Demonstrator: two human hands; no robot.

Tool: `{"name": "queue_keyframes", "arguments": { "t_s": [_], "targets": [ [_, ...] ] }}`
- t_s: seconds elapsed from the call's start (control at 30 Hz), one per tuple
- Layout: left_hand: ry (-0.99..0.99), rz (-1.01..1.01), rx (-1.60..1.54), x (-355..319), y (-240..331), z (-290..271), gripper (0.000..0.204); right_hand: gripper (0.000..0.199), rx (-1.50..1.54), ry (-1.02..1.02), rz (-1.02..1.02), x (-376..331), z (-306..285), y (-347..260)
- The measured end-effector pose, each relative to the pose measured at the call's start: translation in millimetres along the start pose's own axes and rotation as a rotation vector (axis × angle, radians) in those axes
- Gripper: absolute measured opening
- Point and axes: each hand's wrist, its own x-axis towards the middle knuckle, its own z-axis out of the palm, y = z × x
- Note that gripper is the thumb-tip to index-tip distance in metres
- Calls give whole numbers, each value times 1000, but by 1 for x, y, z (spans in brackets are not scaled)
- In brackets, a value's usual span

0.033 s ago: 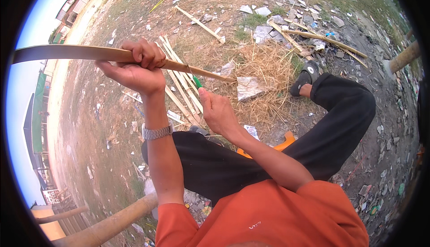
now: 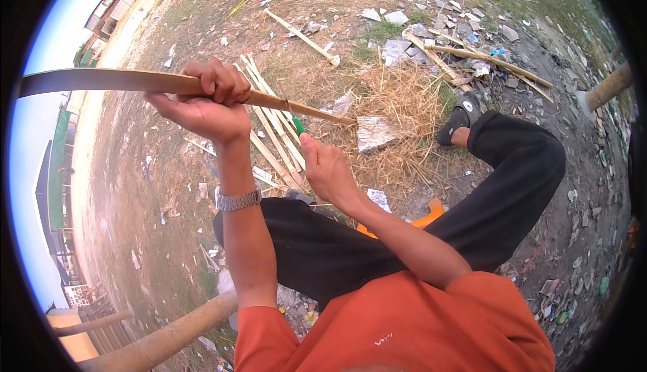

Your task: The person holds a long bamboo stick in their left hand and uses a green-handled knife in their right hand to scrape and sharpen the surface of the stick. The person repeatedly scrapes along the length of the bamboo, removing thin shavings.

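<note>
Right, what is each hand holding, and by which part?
Left hand: the strip, partway along its length. Right hand: the tool, by its green handle.

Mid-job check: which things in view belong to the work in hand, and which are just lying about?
In the work:
- long bamboo strip, gripped by the left hand
- green-handled tool, apparently a knife, in the right hand
- pale strips on the ground, possibly

Apparently just lying about:
- dry straw
- broken tile pieces
</note>
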Motion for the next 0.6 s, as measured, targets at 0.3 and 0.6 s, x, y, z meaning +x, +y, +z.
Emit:
{"name": "queue_keyframes", "arguments": {
  "t_s": [0.3, 0.6],
  "targets": [
    [30, 19, 10, 2, -4, 2, 71, 54, -5, 72, 57, 9, 3, 12],
    [27, 67, 82, -1, -6, 6, 73, 59, -24, 57, 117, 13, 7, 25]
  ]
}}
